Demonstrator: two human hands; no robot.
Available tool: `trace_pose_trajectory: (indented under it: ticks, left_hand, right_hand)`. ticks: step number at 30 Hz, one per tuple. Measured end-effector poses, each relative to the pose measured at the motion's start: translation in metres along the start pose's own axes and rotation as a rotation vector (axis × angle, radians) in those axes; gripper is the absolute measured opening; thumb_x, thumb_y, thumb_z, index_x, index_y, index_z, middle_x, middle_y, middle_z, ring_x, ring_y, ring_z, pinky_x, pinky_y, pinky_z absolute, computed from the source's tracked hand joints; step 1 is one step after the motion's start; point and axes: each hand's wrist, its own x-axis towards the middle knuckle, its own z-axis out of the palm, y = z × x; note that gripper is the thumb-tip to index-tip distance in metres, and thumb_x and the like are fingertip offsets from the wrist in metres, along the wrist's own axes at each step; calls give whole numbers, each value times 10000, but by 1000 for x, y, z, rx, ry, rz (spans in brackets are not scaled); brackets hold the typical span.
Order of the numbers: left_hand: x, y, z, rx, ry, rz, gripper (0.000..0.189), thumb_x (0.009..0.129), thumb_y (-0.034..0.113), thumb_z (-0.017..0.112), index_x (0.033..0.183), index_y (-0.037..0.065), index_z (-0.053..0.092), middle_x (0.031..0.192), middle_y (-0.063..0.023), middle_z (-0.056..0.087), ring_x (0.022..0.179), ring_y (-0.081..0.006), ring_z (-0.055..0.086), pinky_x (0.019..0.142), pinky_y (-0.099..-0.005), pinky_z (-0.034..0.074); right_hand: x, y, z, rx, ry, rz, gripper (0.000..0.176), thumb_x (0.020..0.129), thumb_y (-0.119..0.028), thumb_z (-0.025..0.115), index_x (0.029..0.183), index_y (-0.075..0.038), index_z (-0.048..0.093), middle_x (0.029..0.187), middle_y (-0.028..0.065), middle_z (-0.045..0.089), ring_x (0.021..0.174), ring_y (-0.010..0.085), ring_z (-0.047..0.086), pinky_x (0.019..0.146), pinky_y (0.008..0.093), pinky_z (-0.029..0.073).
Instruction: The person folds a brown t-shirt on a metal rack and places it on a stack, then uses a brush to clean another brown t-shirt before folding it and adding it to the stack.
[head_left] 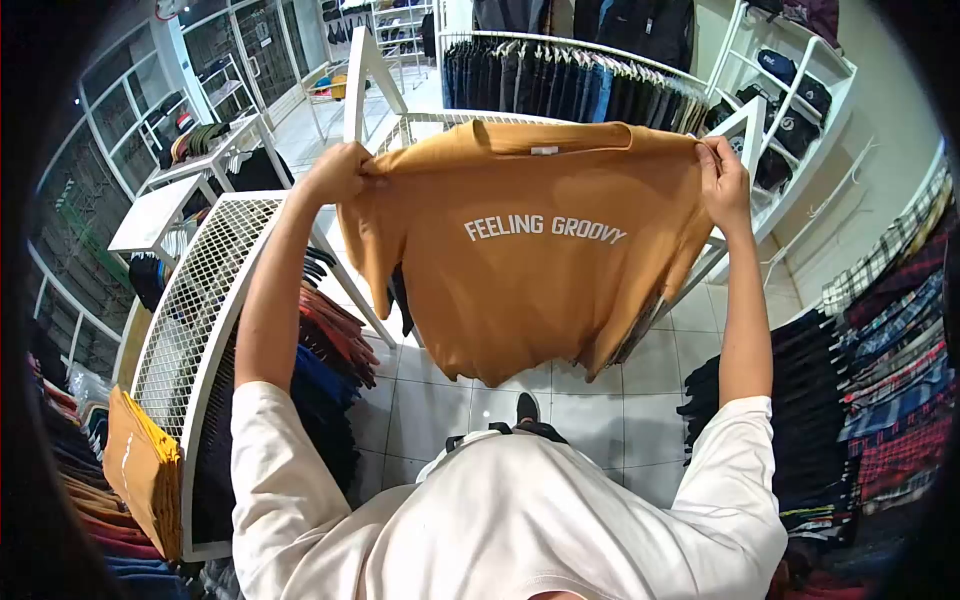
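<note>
Mustard t-shirt (pixel 520 270) held up spread flat in centre of frame, approx. chest-high, hanging free w/ hem down over the tiled floor (pixel 640 400). White print "FEELING GROOVY" runs across the side facing the camera; small white label at the collar, top centre.

Left hand (pixel 338 172), upper left of centre: fingers closed tight on the shirt's left shoulder corner, fabric bunched in the grip. Right hand (pixel 724 185), upper right: pinched shut on the other shoulder corner, thumb on the near side. Both arms stretched out, wide apart, shirt taut between them along the top edge.

Around it: white wire rack (pixel 200 300) at left, just beside the left arm, w/ dark & red clothes hanging under it. Stack of folded mustard shirts (pixel 140 470) at lower left. Rail of dark trousers (pixel 570 75) across the top, behind the shirt. Bags (pixel 790 90) on shelves, upper right. Plaid shirts (pixel 900 380) at right edge. One black shoe (pixel 527 408) shows below the hem, bottom centre.
</note>
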Motion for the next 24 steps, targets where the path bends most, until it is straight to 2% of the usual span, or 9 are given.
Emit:
trace_pose_trajectory:
  ticks: [3, 8, 12, 13, 15, 19, 21, 23, 24]
  left_hand:
    - [7, -21, 31, 257, 304, 171, 114, 819, 162, 742, 874, 66, 763, 929, -198, 708, 817, -390, 704, 698, -469, 557]
    - [17, 54, 17, 280, 327, -356, 355, 853, 68, 610, 1185, 139, 713, 1116, -228, 690, 869, -405, 712, 765, -466, 570]
    - [22, 72, 16, -141, 525, -228, 366, 892, 51, 604, 1240, 112, 703, 1181, -209, 699, 932, -335, 731, 812, -415, 577]
    - [22, 79, 14, -502, 491, 5, 355, 919, 57, 604, 1262, 89, 691, 1183, -168, 707, 967, -271, 717, 849, -378, 567]
    - [22, 93, 11, -857, 430, 253, 346, 946, 64, 604, 1284, 67, 680, 1184, -127, 716, 1002, -207, 704, 885, -340, 557]
    - [1, 135, 0, -1197, 117, 308, 344, 1000, 93, 594, 1335, 54, 661, 1167, -32, 705, 1024, -110, 658, 909, -265, 536]
    - [-6, 147, -5, -1407, -53, 345, 359, 996, 127, 624, 1348, 70, 661, 1158, -40, 710, 1003, -114, 663, 898, -251, 543]
    - [-5, 143, 0, -1413, -94, 437, 377, 983, 115, 632, 1355, 52, 651, 1176, -60, 711, 999, -117, 673, 894, -246, 551]
    - [-10, 141, 0, -1496, -137, 443, 377, 979, 71, 609, 1352, 32, 646, 1199, -76, 707, 1008, -118, 677, 900, -249, 553]
  right_hand:
    - [-21, -16, -14, 13, -31, 54, 197, 1052, -186, 576, 1019, 7, 601, 827, 73, 626, 788, 108, 586, 741, 291, 489]
    - [-74, -45, -37, 413, -157, 325, 236, 1090, -216, 496, 1013, -16, 597, 931, -46, 526, 867, 49, 455, 782, 215, 393]
    - [-109, -49, -57, 818, -808, 443, 314, 979, -353, 693, 1017, -46, 641, 873, -34, 577, 777, 37, 502, 670, 193, 403]
    - [-109, -53, -48, 980, -963, 441, 307, 969, -331, 710, 1034, -38, 650, 859, -23, 580, 741, 44, 507, 621, 188, 406]
    - [-103, -73, -8, 1078, -829, 452, 348, 953, -319, 738, 1108, -21, 650, 891, 11, 628, 715, 44, 541, 547, 172, 382]
    - [-82, -89, 92, 810, -349, 415, 616, 908, -270, 794, 1397, -29, 507, 1211, 123, 636, 1096, 172, 625, 880, 303, 540]
    - [-76, -92, 133, 795, -257, 387, 794, 873, -227, 830, 1500, -25, 386, 1337, 151, 577, 1239, 230, 566, 1032, 372, 494]
    - [-65, -101, 161, 1050, -269, 359, 902, 845, -171, 850, 1544, -21, 300, 1403, 136, 539, 1237, 202, 563, 1013, 352, 504]
    - [-63, -115, 162, 1138, -270, 413, 752, 870, -132, 817, 1492, 2, 416, 1314, 97, 608, 1168, 164, 594, 981, 326, 510]
